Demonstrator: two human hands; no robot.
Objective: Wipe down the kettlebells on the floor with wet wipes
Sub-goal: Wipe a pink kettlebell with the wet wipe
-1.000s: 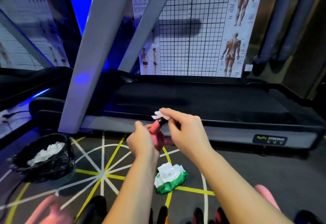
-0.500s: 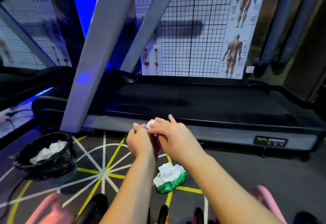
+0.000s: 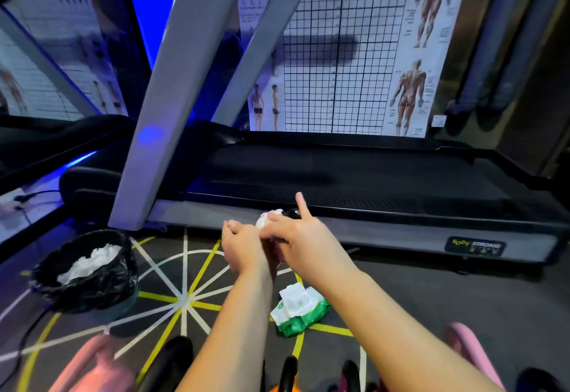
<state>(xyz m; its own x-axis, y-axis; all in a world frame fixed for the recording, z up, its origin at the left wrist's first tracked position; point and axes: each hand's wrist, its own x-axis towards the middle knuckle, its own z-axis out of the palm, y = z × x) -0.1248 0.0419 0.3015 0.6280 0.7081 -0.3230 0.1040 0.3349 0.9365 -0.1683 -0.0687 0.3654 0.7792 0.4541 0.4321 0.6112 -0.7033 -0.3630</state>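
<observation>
While my right hand [image 3: 297, 237] pinches a wipe [image 3: 269, 217], my left hand [image 3: 243, 246] curls beside it; I cannot tell what it holds. A bin [image 3: 101, 286] sits left, pack [image 3: 300, 310] below, treadmill [image 3: 354, 175] behind.

"BODY STRONG" on treadmill [image 3: 401, 231] side rail

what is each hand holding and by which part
Right hand pinches the bunched wet wipe by its lower edge; left hand curls round something hidden, likely a kettlebell.

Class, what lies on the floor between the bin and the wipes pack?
Head view: bare floor with painted lines between bin and wipes pack; the left forearm crosses above it.
</observation>
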